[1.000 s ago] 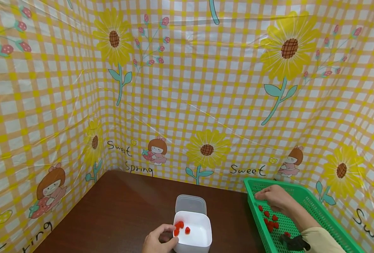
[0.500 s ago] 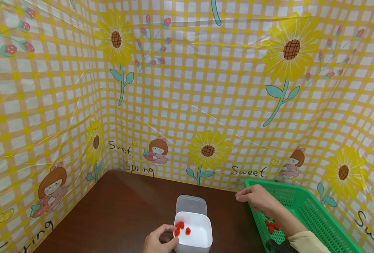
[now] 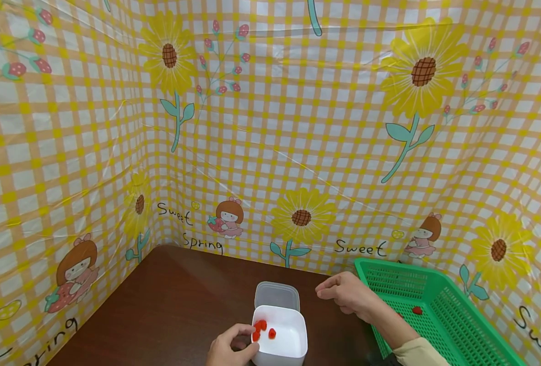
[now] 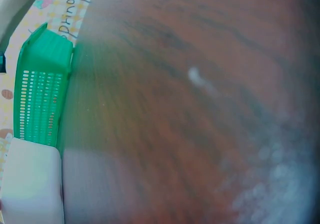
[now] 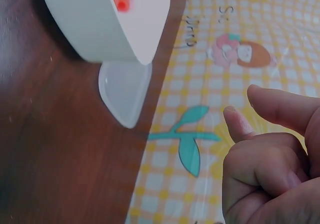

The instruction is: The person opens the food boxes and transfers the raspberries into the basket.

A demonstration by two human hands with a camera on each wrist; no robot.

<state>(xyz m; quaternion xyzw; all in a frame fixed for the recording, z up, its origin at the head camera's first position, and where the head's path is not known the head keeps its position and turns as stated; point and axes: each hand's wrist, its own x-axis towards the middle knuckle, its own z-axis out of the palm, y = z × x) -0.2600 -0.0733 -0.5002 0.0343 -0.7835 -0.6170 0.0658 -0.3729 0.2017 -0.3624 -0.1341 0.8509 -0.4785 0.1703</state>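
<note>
A small white plastic box stands on the dark table in front of me, with several small red berry-like pieces mostly at its left side. My left hand holds the box at its left rim, thumb and finger bent against it. My right hand hovers between the box and the green basket. In the right wrist view its thumb and index finger stand apart with nothing between them. The other fingers curl into the palm; I cannot tell whether they enclose anything.
A translucent lid lies just behind the box. The perforated green basket stands at the right with a red piece showing inside; my right forearm hides part of it. Checked, flower-printed cloth rises behind the table and on both sides.
My right hand has come out of the green basket and moved left towards the box. My left hand and the box have stayed in place.
</note>
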